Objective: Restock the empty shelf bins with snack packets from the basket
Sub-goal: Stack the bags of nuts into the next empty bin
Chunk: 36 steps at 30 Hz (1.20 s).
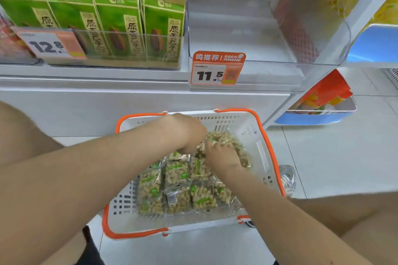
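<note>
A white basket (247, 127) with orange handles sits on the floor below the shelf. Several clear snack packets (176, 191) of pale peanuts with green labels lie in it. Both hands reach into its far side. My left hand (189, 131) grips the top of a peanut packet (224, 137) there, fingers curled down. My right hand (221, 157) lies on the same packet and holds it from the near side. Above, a clear empty shelf bin (247, 28) stands over an orange price tag (217, 71) reading 11.5.
Left of the empty bin, a bin of green sunflower-seed bags (120, 21) carries a 12.8 tag (49, 44). A side rack at the right holds orange and yellow packets (327, 92). A crumpled plastic bottle (287, 176) lies by the basket on the tiled floor.
</note>
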{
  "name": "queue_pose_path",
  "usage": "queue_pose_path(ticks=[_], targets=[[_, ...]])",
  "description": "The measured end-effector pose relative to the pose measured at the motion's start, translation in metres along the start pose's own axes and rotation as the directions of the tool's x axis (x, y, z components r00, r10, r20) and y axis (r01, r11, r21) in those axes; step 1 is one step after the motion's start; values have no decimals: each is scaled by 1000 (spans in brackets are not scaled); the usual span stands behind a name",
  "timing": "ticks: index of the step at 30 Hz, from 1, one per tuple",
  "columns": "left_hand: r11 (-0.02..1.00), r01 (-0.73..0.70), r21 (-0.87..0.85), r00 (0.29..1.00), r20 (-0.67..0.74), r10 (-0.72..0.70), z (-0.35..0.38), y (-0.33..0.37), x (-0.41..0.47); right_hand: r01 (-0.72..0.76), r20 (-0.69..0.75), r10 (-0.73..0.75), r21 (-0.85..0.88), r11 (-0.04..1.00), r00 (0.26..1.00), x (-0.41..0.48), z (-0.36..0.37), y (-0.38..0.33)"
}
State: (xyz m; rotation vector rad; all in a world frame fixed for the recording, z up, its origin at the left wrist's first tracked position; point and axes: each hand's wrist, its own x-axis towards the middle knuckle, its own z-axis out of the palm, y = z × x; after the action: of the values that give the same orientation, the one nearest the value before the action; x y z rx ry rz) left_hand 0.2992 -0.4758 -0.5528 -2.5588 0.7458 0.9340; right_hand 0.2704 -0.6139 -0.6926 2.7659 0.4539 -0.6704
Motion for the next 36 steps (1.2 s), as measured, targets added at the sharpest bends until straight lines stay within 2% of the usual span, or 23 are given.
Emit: queue_pose_path(ticks=[5,9,12,16,19,21,24,27,29,31,32,34,36], targets=[[1000,-25,-5,1000,-12,25,-6,-9,-5,97,17,-96,-72,993,995,-2,-26,11],[1000,-9,-22,998,-63,7,-8,-18,-9,95,-143,-88,49,994,986,-8,-53,15],[998,31,-52,991,-125,-37,-8,-23,-14,144,-320,-65,230,963,945,-19,-72,20],[985,-6,-171,988,-151,-20,-11,-39,-22,322,-524,-51,442,837,850,-40,-98,27],[941,-99,-325,982,-185,39,-24,-53,-37,423,-637,32,549,721,770,-57,-117,30],[891,-174,-420,967,-242,75,-35,-58,-48,444,-659,133,627,640,740,-67,-133,31],[808,-296,-509,910,-406,78,-46,-56,-64,485,-652,312,738,469,691,-80,-161,27],[743,-348,-571,842,-538,-19,-60,-50,-85,541,-612,459,789,291,645,-91,-191,26],[706,-360,-610,804,-587,-97,-70,-49,-98,565,-604,520,785,254,604,-95,-208,31],[657,-373,-655,753,-627,-198,-78,-51,-106,575,-621,546,768,281,563,-97,-222,38],[640,-364,-677,715,-643,-274,-82,-51,-107,578,-652,538,746,331,534,-97,-227,41],[594,-317,-739,621,-636,-458,-89,-55,-107,563,-768,458,640,523,448,-97,-235,48],[482,-296,-825,571,-557,-603,-98,-57,-103,529,-886,282,448,720,368,-93,-242,53]])
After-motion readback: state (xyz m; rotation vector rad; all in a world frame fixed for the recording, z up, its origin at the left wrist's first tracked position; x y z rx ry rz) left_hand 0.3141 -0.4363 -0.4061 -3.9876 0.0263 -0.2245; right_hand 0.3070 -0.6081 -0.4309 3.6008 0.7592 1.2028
